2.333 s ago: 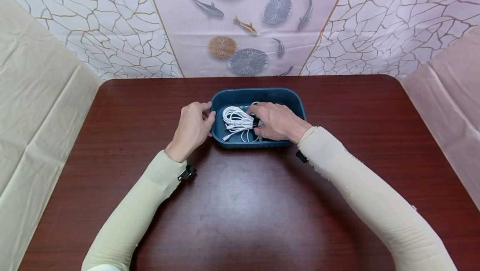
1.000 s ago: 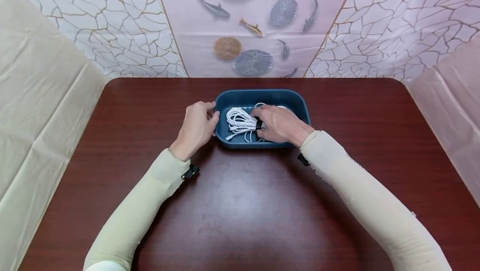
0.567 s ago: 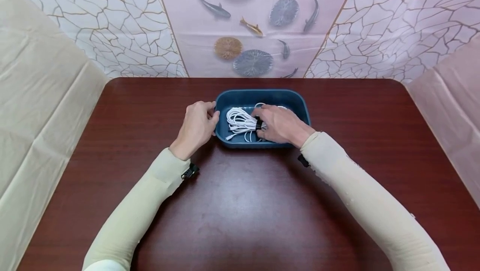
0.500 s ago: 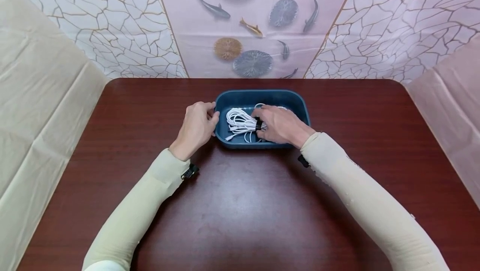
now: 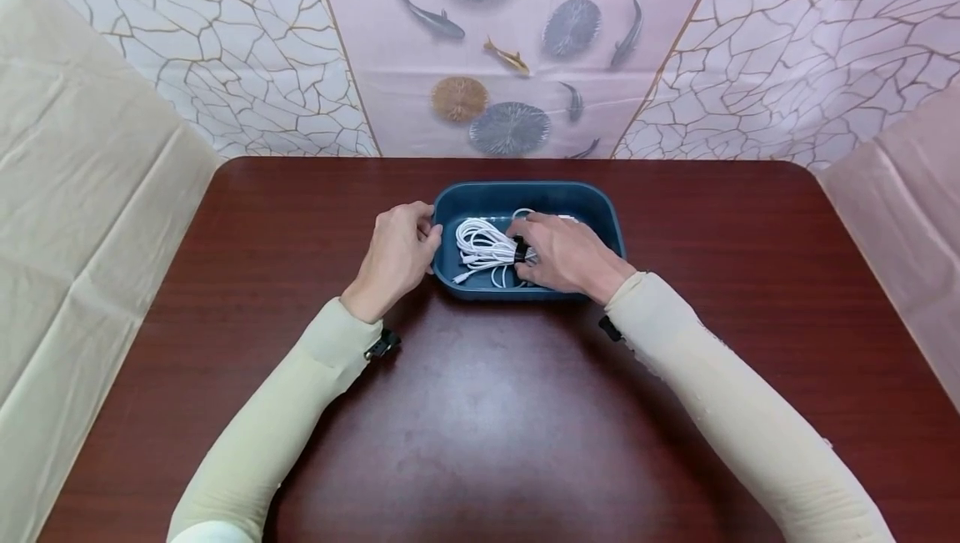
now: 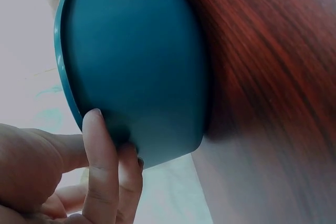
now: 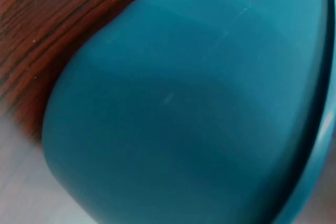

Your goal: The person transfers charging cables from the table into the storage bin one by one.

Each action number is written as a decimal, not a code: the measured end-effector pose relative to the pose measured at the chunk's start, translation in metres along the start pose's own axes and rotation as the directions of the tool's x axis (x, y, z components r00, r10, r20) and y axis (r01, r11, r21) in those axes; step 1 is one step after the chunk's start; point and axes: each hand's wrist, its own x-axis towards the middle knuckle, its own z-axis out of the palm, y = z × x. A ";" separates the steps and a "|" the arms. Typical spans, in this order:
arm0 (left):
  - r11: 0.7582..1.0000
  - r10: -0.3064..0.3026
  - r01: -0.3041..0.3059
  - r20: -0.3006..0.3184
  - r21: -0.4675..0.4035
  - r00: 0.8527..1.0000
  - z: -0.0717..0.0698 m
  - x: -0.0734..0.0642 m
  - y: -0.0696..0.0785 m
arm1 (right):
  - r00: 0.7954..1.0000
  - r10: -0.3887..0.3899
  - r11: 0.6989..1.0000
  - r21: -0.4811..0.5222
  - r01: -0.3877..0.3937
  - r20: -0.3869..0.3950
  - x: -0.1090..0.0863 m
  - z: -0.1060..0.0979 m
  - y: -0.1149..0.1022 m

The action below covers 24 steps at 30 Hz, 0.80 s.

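Observation:
In the head view a dark blue plastic bin [image 5: 534, 197] rests on the table. Inside lies a coiled white cable [image 5: 482, 241], cinched by a black strap [image 5: 521, 249]. My right hand [image 5: 568, 253] reaches in over the bin's near right side, gripping the bundle around the strap with index finger and thumb on either side; it hides the bundle's right part. My left hand [image 5: 393, 249] pinches the bin's left rim, with fingers [image 6: 100, 166] against the outer wall [image 6: 142, 72] in the left wrist view. Only the bin's outer wall [image 7: 173, 103] and table show in the right wrist view.
The reddish-brown wooden table [image 5: 480, 409] extends around the bin. A patterned cloth [image 5: 502, 67] with fish and round motifs hangs behind the back edge. Plain beige cloth [image 5: 82, 218] borders the left side, and pale cloth [image 5: 907, 193] the right.
The head view shifts slightly, so everything appears a little further right and lower. Both hands keep their places on the bin and the cable.

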 end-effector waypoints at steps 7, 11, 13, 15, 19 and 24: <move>1.000 -0.028 0.028 0.000 -0.002 1.000 0.004 0.000 -0.001 | 1.000 0.018 0.999 -0.030 -0.019 -0.012 -0.002 -0.001 0.000; 0.999 -0.026 0.026 -0.011 0.027 1.000 0.005 0.000 -0.001 | 0.999 0.007 0.999 -0.031 -0.009 -0.043 -0.005 -0.001 0.000; 0.998 -0.016 0.017 -0.021 0.062 1.000 0.005 0.000 -0.001 | 0.998 0.004 1.000 -0.026 -0.006 -0.067 -0.006 -0.002 0.000; 0.995 -0.013 0.015 -0.016 0.096 1.000 0.005 -0.001 -0.001 | 0.996 0.001 1.000 -0.020 -0.003 -0.094 -0.009 -0.004 0.001; 0.987 -0.028 0.024 0.023 0.161 0.999 -0.001 -0.005 -0.001 | 0.988 0.009 1.000 0.004 -0.009 -0.155 -0.016 -0.010 0.003; 0.978 0.022 -0.021 -0.005 0.206 1.000 -0.010 -0.016 -0.001 | 0.963 0.037 0.999 0.005 -0.037 -0.266 -0.032 -0.021 0.010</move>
